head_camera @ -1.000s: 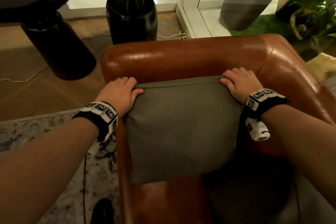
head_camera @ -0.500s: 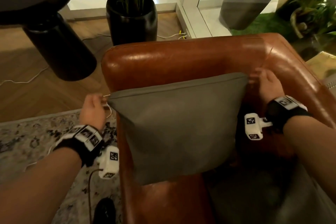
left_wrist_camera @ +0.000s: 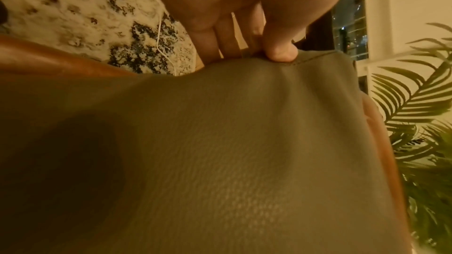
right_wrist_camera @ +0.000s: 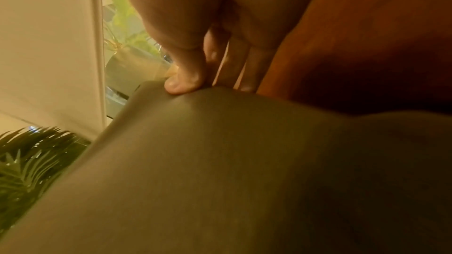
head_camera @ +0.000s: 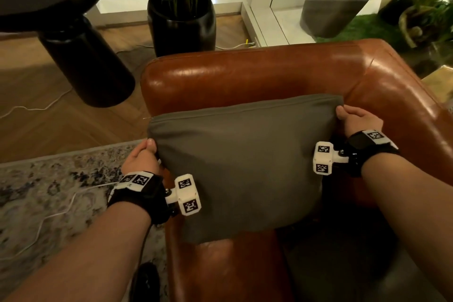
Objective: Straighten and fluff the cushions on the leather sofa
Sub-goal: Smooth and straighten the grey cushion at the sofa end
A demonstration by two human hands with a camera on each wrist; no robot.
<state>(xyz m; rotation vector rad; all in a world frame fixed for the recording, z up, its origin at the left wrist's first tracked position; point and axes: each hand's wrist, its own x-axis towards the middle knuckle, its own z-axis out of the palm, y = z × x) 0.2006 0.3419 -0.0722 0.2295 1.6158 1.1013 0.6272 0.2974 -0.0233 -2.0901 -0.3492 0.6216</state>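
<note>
The left hand pinches the left edge of the grey cushion, thumb on the front face and fingers tucked behind the fabric, a little below the cushion's upper left corner. The right hand grips the upper right corner in the same manner, its thumb pressed onto the front near the seam and the other fingers behind (the wrist view shows them only in part). Both wrists carry black bands with white marker blocks. The cushion stands tilted, its right corner higher than its left, leaning against the backrest of the brown leather sofa, with its lower edge on the seat beside the left armrest. A second grey cushion lies on the seat to the right. Left of the sofa a patterned rug covers the wooden floor, a thin white cable trailing over it. Behind the sofa stands a palm in a black pot, near a black round table base.
</note>
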